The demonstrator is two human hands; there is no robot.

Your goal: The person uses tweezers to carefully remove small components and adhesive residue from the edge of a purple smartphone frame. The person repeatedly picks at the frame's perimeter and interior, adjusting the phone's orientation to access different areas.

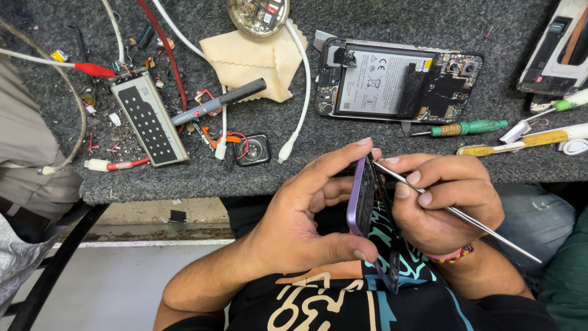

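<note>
My left hand [306, 214] grips a purple phone frame [358, 205] held on edge over my lap, thumb under it and fingers along its top. My right hand [444, 202] pinches thin metal tweezers [465, 220], whose tip touches the upper inner edge of the frame. On the grey mat behind lies an opened phone [392, 76] with its white battery and circuit board exposed.
A green-handled screwdriver [468, 127] and a yellow tool [520, 141] lie right of the opened phone. On the left lie a grey box with holes [149, 119], a marker pen [220, 101], a beige cloth [257, 58], white and red cables, a small square watch body [252, 149] and a metal dish [257, 15].
</note>
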